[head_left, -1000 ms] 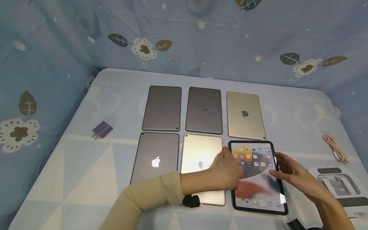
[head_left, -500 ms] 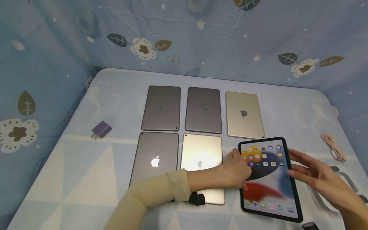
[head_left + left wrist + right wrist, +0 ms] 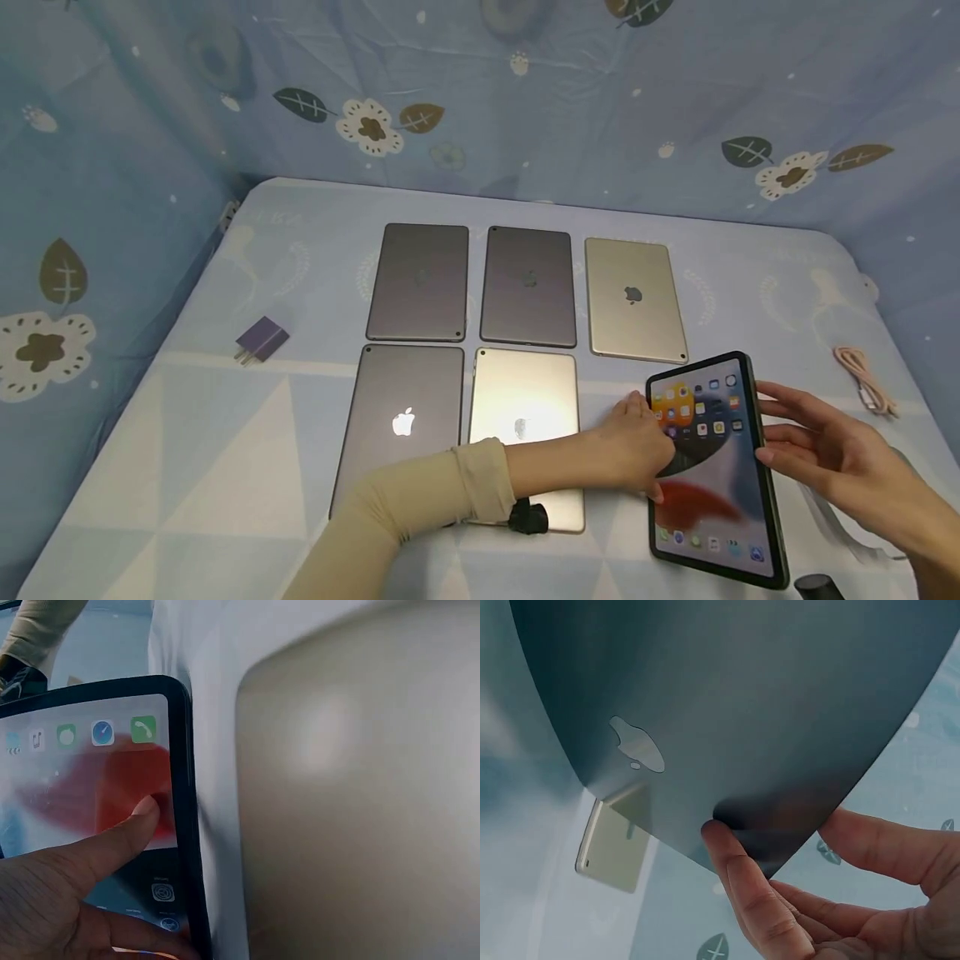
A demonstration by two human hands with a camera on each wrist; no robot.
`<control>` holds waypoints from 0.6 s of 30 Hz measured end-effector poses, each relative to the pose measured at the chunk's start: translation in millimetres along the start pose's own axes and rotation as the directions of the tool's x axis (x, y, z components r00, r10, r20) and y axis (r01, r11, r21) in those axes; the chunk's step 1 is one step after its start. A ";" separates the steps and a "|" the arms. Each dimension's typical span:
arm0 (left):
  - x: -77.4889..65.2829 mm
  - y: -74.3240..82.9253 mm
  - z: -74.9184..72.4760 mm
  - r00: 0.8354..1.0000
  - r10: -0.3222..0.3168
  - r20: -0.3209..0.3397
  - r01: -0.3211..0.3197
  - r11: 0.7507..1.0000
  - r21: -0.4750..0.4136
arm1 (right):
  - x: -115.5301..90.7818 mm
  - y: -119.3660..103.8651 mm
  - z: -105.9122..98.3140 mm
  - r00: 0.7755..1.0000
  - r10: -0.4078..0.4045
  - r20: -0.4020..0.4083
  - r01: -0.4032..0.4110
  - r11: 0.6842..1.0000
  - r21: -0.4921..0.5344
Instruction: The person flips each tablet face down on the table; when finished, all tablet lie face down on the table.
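A black-edged tablet [image 3: 712,517] with a lit home screen stands tilted at the front right, its right side raised. My left hand [image 3: 636,446] grips its left edge; in the left wrist view, the thumb of that left hand [image 3: 82,870] overlaps the red part of the screen. On the other side, my right hand [image 3: 832,446] holds the right edge, thumb along the rim and fingers behind. From below, the right wrist view shows the tablet's grey back [image 3: 727,690] with a shiny apple logo, and the right hand's fingers [image 3: 769,900] around its corner.
Several tablets lie face down in two rows: grey ones [image 3: 416,279] at the left and middle, gold ones [image 3: 637,308] beside them. A purple charger plug [image 3: 262,337] lies far left. At the right are a coiled pink cable [image 3: 862,379] and a white object partly behind my right hand.
The lit tablet has moved right, off its flat place next to the gold one, and its right side has tilted up. Both hands have moved right with it.
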State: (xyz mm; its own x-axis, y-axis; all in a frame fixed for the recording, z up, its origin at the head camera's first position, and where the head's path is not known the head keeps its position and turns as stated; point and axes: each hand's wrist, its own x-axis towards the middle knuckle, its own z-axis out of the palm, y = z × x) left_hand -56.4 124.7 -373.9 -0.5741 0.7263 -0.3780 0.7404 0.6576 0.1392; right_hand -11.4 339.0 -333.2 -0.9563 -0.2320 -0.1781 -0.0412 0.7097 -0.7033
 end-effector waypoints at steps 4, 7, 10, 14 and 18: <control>-1.3 -4.7 -2.7 0.999 0.041 0.000 -0.041 0.998 -0.051 | 0.2 -6.2 2.2 1.000 0.022 -0.001 -0.022 1.000 -0.002; -4.9 -8.9 -11.4 0.992 0.127 -0.005 -0.127 0.981 -0.148 | -0.1 -8.0 3.7 1.000 0.010 0.007 -0.011 0.999 0.034; -12.3 -12.9 -25.0 0.977 0.211 -0.011 -0.205 0.935 -0.290 | -1.2 -7.8 4.9 1.000 -0.024 0.006 0.024 0.997 0.070; -29.0 -18.8 -42.5 0.975 0.220 -0.044 -0.217 0.874 -0.435 | -0.6 -6.0 6.2 0.993 -0.115 0.040 0.107 0.980 0.168; -45.8 -24.0 -51.5 0.979 0.172 -0.109 -0.204 0.861 -0.467 | 1.8 -4.5 10.3 0.982 -0.139 0.126 0.103 0.962 0.255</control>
State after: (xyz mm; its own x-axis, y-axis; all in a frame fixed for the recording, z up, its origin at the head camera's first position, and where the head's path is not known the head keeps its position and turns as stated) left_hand -66.0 86.0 -312.8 -0.4724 0.8462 -0.2463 0.5909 0.5115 0.6239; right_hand -9.9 328.5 -337.4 -0.8969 -0.4104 -0.1644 -0.0644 0.4891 -0.8698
